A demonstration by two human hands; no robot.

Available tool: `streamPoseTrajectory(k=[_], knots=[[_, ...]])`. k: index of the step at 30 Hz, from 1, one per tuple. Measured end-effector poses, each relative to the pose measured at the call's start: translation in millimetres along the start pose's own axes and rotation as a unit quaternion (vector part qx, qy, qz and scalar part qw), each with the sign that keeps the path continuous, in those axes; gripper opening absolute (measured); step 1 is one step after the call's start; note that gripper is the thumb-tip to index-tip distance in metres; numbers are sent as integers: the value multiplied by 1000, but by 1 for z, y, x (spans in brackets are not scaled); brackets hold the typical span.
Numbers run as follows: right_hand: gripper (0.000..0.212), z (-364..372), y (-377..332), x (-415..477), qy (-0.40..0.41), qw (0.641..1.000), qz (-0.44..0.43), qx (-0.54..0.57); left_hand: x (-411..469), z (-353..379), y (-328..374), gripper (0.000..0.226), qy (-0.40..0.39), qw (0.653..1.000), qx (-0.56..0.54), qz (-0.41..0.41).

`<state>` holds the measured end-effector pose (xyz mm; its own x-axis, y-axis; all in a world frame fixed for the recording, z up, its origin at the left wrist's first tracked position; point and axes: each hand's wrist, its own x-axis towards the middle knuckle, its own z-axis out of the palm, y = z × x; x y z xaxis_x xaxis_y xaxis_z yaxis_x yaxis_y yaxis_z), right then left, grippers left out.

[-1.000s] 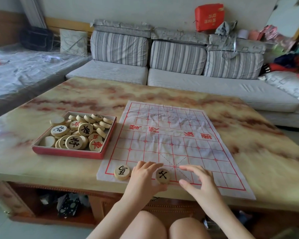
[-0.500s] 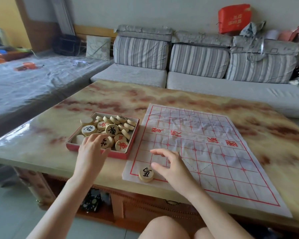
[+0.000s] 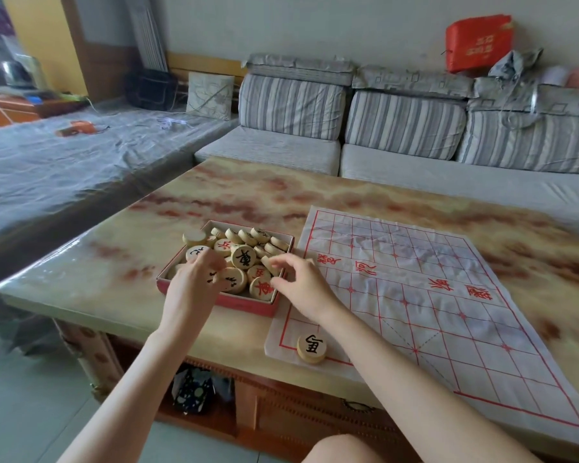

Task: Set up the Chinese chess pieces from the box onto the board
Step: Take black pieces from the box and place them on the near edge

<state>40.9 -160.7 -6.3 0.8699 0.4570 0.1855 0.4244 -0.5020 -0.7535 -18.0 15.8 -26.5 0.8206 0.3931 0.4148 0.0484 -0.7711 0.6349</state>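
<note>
Left grip (image 3: 194, 282) curled over heaped pieces (image 3: 244, 255), right grip (image 3: 301, 279) at 3 o'clock wall of box (image 3: 248, 305); whether either pinches piece, cannot tell. Box at 9 o'clock of board (image 3: 448, 295); lone piece (image 3: 311, 348) at board's 7 o'clock corner. Risk: right forearm (image 3: 365, 345) drags wrinkled board, shifting lone piece.

Soft, even daylight fills the room and leaves only faint shadows. The glossy worktop (image 3: 91, 259) carries pale glare along its left edge. The left hand (image 3: 194, 282) is motion-blurred at the fingers. Wide-angle distortion bends and smears the left side.
</note>
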Motion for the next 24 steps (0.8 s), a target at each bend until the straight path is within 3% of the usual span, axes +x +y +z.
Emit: streamPoseTrajectory(k=[3,6,8,11,14,16,20,24], knots=[[49,21,-6,35,-1,1000,-11,0,-9,-8,4,27,46,994,-97,-29],[60,40,-6,62,-33,999,-27,-32,-18,-21,3,31,37,983,-168,-69],[59,52,0,73,-34,994,-47,-96,-26,-29,-1,28,9,976,-200,-87],[40,57,6,74,54,986,-62,-143,-38,-39,0,33,-36,952,-278,-122],[28,45,3,63,116,989,-72,-60,-44,-41,0,49,-59,955,-263,-127],[31,26,-2,47,126,989,-48,59,-48,-38,1,52,-68,959,-249,-118],[32,-19,4,-1,29,958,67,276,-60,-27,9,51,-88,958,-253,-99],[34,-55,24,-52,-37,895,161,415,-75,-16,24,53,-112,953,-267,-88]])
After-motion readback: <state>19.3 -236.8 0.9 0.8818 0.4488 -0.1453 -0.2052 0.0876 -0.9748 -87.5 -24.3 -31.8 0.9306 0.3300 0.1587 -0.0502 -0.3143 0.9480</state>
